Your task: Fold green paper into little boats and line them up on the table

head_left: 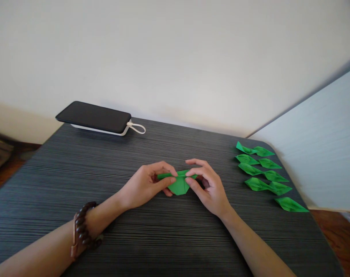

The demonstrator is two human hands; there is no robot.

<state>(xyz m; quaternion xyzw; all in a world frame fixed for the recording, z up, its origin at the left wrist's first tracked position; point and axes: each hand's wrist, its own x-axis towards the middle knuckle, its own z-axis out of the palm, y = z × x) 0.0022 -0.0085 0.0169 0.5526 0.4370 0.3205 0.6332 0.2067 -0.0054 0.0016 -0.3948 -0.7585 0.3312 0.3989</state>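
Note:
A piece of green folded paper [179, 185] is held just above the dark striped table [77, 169], near its middle. My left hand [147, 184] pinches its left end between thumb and fingers. My right hand [206, 185] pinches the right end in the same way. Both hands are closed on the paper and partly hide it. A bead bracelet [84, 227] is on my left wrist.
Several folded green paper leaves [264, 175] lie in two rows at the table's right side. A black phone on a white power bank [95, 117] with a looped cord sits at the far left edge. A pale wall stands behind, a light panel [321, 146] on the right.

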